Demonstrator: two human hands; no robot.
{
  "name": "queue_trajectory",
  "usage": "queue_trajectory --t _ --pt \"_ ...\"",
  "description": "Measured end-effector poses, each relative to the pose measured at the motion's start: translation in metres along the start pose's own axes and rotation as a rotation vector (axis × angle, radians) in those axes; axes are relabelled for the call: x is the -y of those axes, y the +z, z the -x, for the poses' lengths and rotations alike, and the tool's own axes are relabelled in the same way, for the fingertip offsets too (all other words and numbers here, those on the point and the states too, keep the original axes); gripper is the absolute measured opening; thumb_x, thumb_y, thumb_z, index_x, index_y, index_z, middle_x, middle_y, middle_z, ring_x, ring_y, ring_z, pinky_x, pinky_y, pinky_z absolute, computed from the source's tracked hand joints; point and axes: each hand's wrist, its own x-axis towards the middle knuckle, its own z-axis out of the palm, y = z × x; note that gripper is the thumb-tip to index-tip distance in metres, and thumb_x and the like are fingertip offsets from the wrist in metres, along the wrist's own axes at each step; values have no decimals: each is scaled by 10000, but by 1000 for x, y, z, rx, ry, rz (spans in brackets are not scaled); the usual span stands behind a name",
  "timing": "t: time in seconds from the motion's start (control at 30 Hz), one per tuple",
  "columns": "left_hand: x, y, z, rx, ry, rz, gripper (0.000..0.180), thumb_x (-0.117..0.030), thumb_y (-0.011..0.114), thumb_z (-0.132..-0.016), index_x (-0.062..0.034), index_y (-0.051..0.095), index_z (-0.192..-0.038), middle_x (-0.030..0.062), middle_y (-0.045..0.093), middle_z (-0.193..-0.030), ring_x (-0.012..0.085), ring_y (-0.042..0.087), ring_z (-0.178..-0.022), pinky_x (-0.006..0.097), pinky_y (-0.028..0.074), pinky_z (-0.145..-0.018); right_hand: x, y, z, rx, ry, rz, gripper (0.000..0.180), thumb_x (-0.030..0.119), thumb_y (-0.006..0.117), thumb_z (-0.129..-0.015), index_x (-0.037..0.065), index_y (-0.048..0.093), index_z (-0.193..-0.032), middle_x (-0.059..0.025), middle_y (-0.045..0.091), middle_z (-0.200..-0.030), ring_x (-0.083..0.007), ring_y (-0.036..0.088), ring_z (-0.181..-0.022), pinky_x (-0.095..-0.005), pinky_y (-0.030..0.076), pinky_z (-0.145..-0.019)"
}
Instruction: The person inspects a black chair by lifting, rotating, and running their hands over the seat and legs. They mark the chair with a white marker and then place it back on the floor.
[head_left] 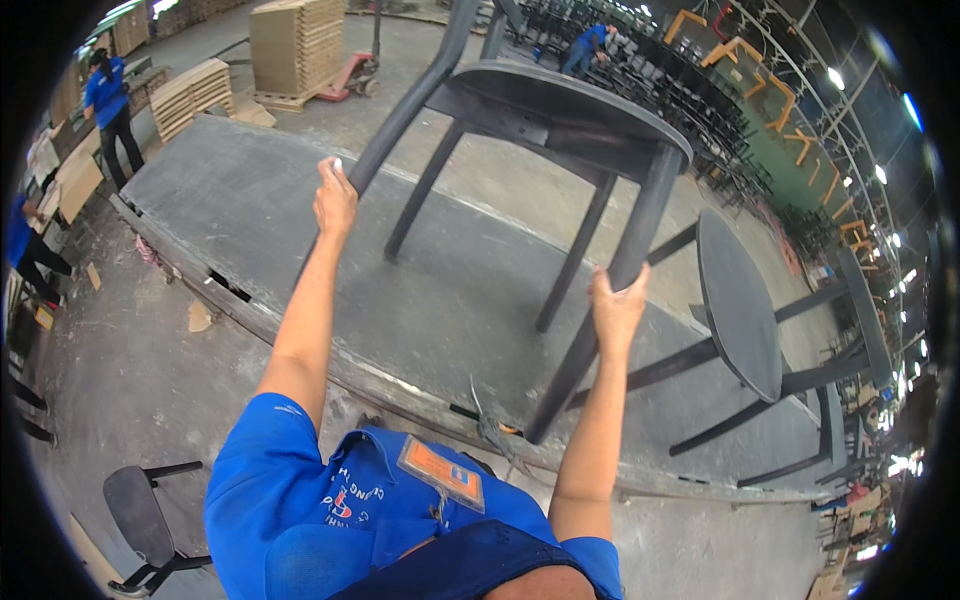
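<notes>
A black wooden chair [565, 98] with a curved seat is in front of me, over a long dark worktable [235, 165]. My left hand [336, 198] is closed round its left near leg. On the right near leg, my right hand [618, 303] grips about midway down, with fingers behind the leg. The seat tilts in this view, and its underside and front edge face me. Whether all of its feet touch the tabletop, I cannot tell.
Another black chair [738, 305] stands to the right on the worktable. A further dark chair [140, 515] is on the floor at lower left. Stacked boards [290, 50] and a red pallet jack [350, 75] are beyond the table. People in blue [105, 95] work at far left and far back.
</notes>
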Motion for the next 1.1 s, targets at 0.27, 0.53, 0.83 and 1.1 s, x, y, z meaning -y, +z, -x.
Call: queue_trajectory --t 0.27,0.53,0.83,1.1 --pt "-9 0 -13 47 -32 -42 275 -312 350 -982 -155 383 -1205 254 652 -909 468 601 -886 542 447 -759 -46 -20 101 311 274 -396 299 105 663 -819 2 484 -1036 -56 567 -732 -138 584 -557 -263 458 -503" --pt "-15 0 -19 97 -83 -51 303 -344 349 -982 -166 388 -1223 256 650 -927 467 601 -905 543 448 -772 -77 -25 155 320 207 -463 375 291 542 -938 8 435 -1160 -74 552 -767 -146 586 -575 -268 455 -515" --pt "-1 -6 -17 110 -89 -31 293 -337 343 -985 -179 372 -1230 260 651 -858 470 612 -841 550 455 -730 6 10 18 -8 -14 282 544 433 299 -987 3 346 -1316 -305 579 -1086 -469 545 -1034 -473 409 -867" --pt "23 -18 -9 99 -39 63 254 -289 385 -987 -175 391 -1214 248 649 -815 461 620 -786 531 467 -640 85 30 -105 -172 13 406 622 503 333 -956 -22 393 -1284 -329 586 -1061 -458 571 -1011 -473 431 -855"
